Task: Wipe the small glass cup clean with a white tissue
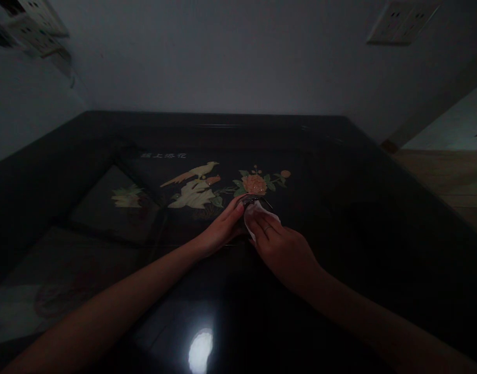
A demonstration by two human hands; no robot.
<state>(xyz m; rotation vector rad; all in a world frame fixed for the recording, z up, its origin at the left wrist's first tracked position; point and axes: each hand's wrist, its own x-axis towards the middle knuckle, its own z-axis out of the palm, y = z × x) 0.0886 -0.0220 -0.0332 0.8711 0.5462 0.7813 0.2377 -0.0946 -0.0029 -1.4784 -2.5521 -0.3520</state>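
Observation:
Near the middle of the dark tabletop (pixel 207 280), my two hands meet around a small dark thing with a shiny curved rim (pixel 254 198); its kind is hard to make out in the dim light. My left hand (pixel 225 224) is closed on its left side, thumb on the near face. A white tissue (pixel 251 221) lies under the fingers of my right hand (pixel 279 246), which presses it against the dark thing. A ring shows on one right finger. Part of the small thing is hidden by the tissue and fingers.
Behind the hands, the glossy tabletop bears a bird picture (pixel 195 176), a flower picture (pixel 254 183) and a line of characters (pixel 163 155). The wall (pixel 223 62) borders its far edge, with sockets at left (pixel 31 34) and right (pixel 402 22). Wooden floor (pixel 452 176) shows at right.

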